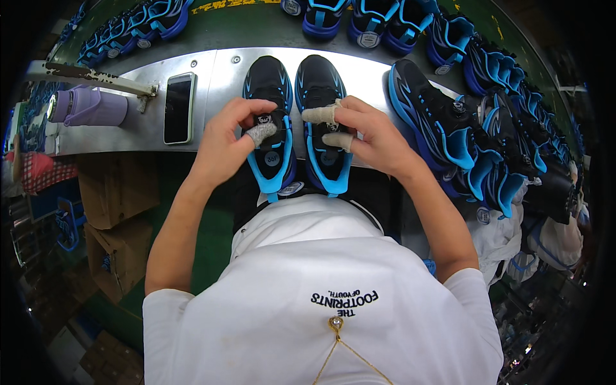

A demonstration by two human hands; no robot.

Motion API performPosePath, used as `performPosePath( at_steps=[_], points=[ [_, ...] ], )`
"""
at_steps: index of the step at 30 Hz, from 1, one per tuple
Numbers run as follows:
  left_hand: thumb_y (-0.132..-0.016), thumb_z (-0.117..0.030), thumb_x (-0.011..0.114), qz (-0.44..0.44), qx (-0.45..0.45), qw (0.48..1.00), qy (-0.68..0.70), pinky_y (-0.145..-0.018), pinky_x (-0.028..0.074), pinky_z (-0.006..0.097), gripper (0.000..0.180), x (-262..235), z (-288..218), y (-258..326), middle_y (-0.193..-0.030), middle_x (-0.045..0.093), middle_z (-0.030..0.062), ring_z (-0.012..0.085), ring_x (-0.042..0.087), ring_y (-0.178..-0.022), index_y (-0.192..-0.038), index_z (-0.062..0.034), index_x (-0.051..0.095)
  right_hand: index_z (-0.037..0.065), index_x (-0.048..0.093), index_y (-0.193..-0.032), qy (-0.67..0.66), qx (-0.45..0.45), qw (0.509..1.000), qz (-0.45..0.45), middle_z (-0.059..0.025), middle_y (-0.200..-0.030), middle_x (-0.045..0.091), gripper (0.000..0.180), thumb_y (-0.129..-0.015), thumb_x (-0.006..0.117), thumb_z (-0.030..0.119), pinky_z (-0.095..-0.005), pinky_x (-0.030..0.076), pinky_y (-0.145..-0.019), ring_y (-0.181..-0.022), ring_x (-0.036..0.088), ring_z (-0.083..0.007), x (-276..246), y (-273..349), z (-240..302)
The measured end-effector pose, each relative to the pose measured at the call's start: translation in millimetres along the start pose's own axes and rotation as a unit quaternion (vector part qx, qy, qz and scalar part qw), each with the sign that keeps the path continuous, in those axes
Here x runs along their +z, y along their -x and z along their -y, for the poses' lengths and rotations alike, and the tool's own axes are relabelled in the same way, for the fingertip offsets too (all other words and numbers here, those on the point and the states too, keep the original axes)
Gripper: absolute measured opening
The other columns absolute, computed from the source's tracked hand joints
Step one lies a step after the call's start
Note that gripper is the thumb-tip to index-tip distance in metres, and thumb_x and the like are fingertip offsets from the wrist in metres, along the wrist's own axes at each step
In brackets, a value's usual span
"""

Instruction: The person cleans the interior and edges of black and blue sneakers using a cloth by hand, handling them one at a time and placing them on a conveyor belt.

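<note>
A pair of black and blue sneakers lies side by side on the metal ledge, toes pointing away from me. My left hand (232,136) grips the left sneaker (266,80) at its tongue, the thumb in a grey cloth cover and the index finger on either side of the dark dial there. At the tongue of the right sneaker (317,80), my right hand (378,136) pinches with thumb and index finger, both wrapped in pale cloth covers. The fingers partly hide that tongue. Both heels overhang the ledge towards my lap.
On the metal ledge (221,70) are a phone (179,108) and, farther left, a lilac cup (96,106) beside a worn metal bar (96,76). Similar sneakers (427,109) crowd the right. More shoes (324,19) line the green surface beyond. Cardboard boxes (119,192) stand lower left.
</note>
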State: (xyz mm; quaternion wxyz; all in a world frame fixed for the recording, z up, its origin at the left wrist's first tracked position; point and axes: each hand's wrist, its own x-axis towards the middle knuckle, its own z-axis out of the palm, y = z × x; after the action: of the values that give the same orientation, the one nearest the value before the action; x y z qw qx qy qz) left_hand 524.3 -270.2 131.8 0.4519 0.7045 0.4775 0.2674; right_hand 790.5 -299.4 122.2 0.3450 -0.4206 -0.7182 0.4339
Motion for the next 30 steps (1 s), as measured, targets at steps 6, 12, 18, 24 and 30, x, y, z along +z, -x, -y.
performPosePath(
  at_steps=[6,12,18,24,30],
  points=[
    [-0.092,0.002,0.047,0.146,-0.227,0.944,0.190,-0.063,0.049,0.023,0.031,36,-66,34,-0.106,0.065,0.0092,0.0131,0.063,-0.079,-0.119,-0.0016,0.063,0.017,0.065,-0.128,0.012,0.044,0.999,-0.018,-0.0069,-0.091,0.058,0.051,-0.079,0.074,0.010,-0.0304,0.047,-0.071,-0.078,0.054,-0.0178,-7,-7,3],
    [-0.100,-0.008,0.044,0.095,-0.317,0.800,0.500,-0.070,0.050,0.025,0.030,97,-51,24,-0.117,0.062,0.0170,0.0177,0.063,-0.084,-0.128,0.0035,0.050,0.015,0.068,-0.122,0.046,0.024,0.999,0.008,-0.0072,-0.090,0.058,0.045,-0.077,0.073,0.008,-0.0314,0.049,-0.074,-0.079,0.057,-0.0205,-1,-3,2],
    [-0.101,-0.007,0.043,0.016,-0.299,0.795,0.528,-0.072,0.051,0.028,0.028,105,-50,30,-0.119,0.059,0.0167,0.0210,0.062,-0.103,-0.127,0.0013,0.049,0.015,0.070,-0.119,-0.068,0.053,0.994,0.060,-0.0064,-0.091,0.059,0.043,-0.078,0.072,0.005,-0.0320,0.049,-0.075,-0.083,0.059,-0.0183,-17,-11,0],
    [-0.101,-0.007,0.043,0.010,-0.304,0.779,0.549,-0.069,0.052,0.029,0.027,108,-51,28,-0.121,0.057,0.0138,0.0241,0.061,-0.108,-0.126,0.0010,0.050,0.012,0.067,-0.124,0.081,-0.004,0.997,-0.017,-0.0054,-0.094,0.062,0.048,-0.077,0.073,0.010,-0.0308,0.048,-0.075,-0.086,0.059,-0.0171,0,-5,-10],
    [-0.100,-0.005,0.042,0.011,-0.306,0.779,0.547,-0.068,0.053,0.030,0.028,110,-47,28,-0.121,0.057,0.0143,0.0238,0.062,-0.106,-0.127,0.0013,0.049,0.008,0.064,-0.127,-0.077,0.035,0.995,0.048,-0.0050,-0.097,0.063,0.053,-0.076,0.076,0.007,-0.0284,0.048,-0.080,-0.091,0.059,-0.0144,-12,-7,-13]
  ],
)
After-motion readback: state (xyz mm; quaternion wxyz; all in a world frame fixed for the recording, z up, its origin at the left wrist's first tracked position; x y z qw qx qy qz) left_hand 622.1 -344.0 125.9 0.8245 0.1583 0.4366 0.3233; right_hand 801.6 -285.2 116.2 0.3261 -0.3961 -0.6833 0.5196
